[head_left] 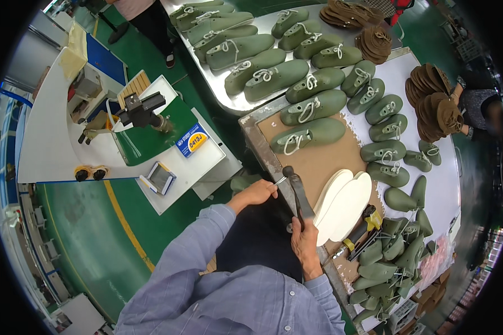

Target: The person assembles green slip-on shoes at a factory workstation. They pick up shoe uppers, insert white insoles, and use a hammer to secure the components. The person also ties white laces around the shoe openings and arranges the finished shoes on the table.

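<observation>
My right hand (pixel 305 245) is closed round the handle of a dark hammer (pixel 300 195) at the table's near edge. The hammer's head points away from me, toward my left hand. My left hand (pixel 257 194) is closed on a thin metal rod (pixel 281 180), whose tip lies close to the hammer head; whether they touch I cannot tell. Part of a green shoe last (pixel 243 183) shows just behind my left hand, mostly hidden by it. Beside the hammer lie several cream insoles (pixel 343 204), overlapping on the brown board (pixel 299 159).
Rows of green shoe lasts with white cords (pixel 313 111) stand across the table, and more lasts (pixel 391 257) are heaped at right. A black and yellow tool (pixel 363 230) lies near the insoles. Brown stacked pieces (pixel 430 100) are by another person at right. A machine (pixel 142 111) stands left.
</observation>
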`<state>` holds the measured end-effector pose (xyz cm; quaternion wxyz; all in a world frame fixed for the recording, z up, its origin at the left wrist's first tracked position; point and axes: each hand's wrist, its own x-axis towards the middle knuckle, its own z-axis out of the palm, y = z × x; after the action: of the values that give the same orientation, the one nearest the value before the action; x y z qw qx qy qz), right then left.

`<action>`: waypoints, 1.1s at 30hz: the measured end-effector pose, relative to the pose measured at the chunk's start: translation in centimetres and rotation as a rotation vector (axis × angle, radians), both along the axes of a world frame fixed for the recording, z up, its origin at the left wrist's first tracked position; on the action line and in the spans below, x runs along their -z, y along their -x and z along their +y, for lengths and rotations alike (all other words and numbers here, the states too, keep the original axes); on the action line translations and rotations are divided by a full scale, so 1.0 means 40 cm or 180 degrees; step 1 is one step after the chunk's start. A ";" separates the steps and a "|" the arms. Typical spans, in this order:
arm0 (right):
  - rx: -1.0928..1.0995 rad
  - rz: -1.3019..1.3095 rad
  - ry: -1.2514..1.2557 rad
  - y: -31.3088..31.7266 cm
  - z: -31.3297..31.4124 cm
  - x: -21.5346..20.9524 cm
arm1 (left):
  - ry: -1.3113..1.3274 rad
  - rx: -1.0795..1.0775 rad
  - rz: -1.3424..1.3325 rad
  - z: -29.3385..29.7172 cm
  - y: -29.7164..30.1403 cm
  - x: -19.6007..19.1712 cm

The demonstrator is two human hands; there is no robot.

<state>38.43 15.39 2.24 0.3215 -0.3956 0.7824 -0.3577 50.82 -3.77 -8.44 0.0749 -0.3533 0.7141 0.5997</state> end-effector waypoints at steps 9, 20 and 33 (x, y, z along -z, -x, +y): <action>-0.0220 0.0204 -0.0002 -0.004 0.015 0.113 | -0.2161 -0.0535 0.0406 -0.014 -0.016 0.032; 0.0182 0.0045 -0.0179 -0.008 0.028 0.090 | -0.2335 -0.0552 0.0541 -0.027 -0.022 0.052; 0.2371 0.1792 -0.0815 0.090 0.648 0.044 | -0.2384 -0.0076 0.0483 -0.053 -0.081 -0.228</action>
<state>34.81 41.32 0.48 -0.0066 -0.1272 0.9652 -0.2284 54.08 -5.91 0.70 0.1386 -0.2644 0.4449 0.8444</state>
